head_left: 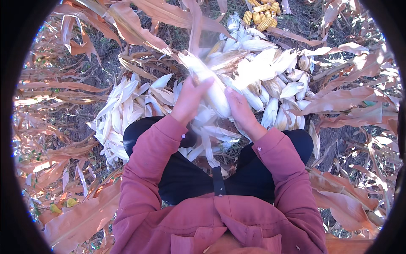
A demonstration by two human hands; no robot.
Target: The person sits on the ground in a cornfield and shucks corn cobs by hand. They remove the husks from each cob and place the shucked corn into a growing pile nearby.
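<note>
A corn ear in pale husk point(219, 100) is held up in front of me, tilted with its narrow end away to the left. My left hand point(192, 96) grips its left side, thumb laid across the husk. On the other side my right hand point(239, 108) presses against the lower end, fingers partly hidden behind it. Beyond my right hand lies a heap of ears still in dry husks point(279, 66), glaring white in the sun. Loose stripped husks point(117, 111) are piled to the left, and more husks point(219, 133) lie between my knees.
Husked yellow corn ears point(261, 16) sit in a small pile on the ground at the far side. Dry corn stalks and leaves point(57, 92) crowd the left, with broad brown leaves point(355, 101) on the right. Long leaves point(139, 28) hang across the upper left.
</note>
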